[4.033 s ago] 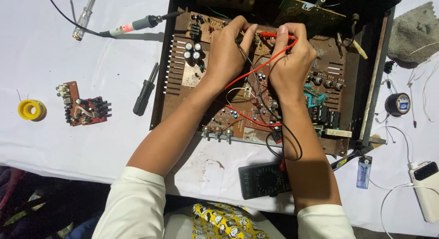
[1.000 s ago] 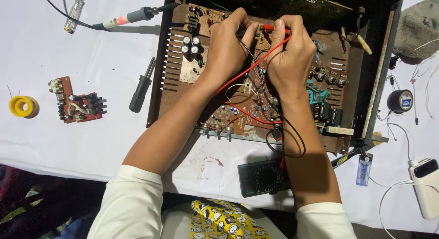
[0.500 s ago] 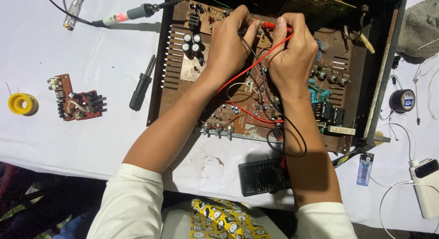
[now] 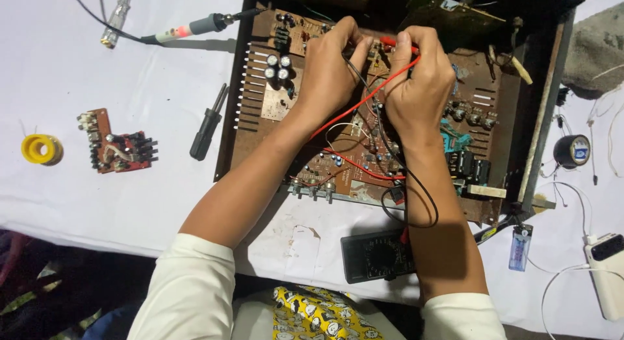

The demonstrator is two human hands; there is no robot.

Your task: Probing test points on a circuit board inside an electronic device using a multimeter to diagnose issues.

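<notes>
Item: opened amplifier chassis (image 4: 546, 106) with brown circuit board (image 4: 351, 164), lying on a white-covered table (image 4: 97, 190), upper centre of view. Lid already off, board exposed.

Work in hand: probing of the board. Left hand (image 4: 331, 73) was closed on the black probe lead (image 4: 354, 70), right hand (image 4: 419, 86) closed on the red probe (image 4: 389, 41), both tips set close together at the board's upper middle. Red wire (image 4: 364, 103) and black wire ran down to the black multimeter (image 4: 377, 257) at the table's near edge. Judged: testing under way, no sign of soldering or reassembly; how many points remained cannot be told.

Surroundings: black screwdriver (image 4: 207, 127) just left of the chassis; small red circuit board (image 4: 117, 150) and yellow solder spool (image 4: 41, 149) further left; soldering iron (image 4: 195, 25) at top; black tape roll (image 4: 572, 151), blue lighter (image 4: 519, 247) and white power bank (image 4: 608, 275) to the right.

Not made out: probe tips and contact points hidden under the fingers; meter face dark and partly covered by the right forearm; chassis top edge cut off.
</notes>
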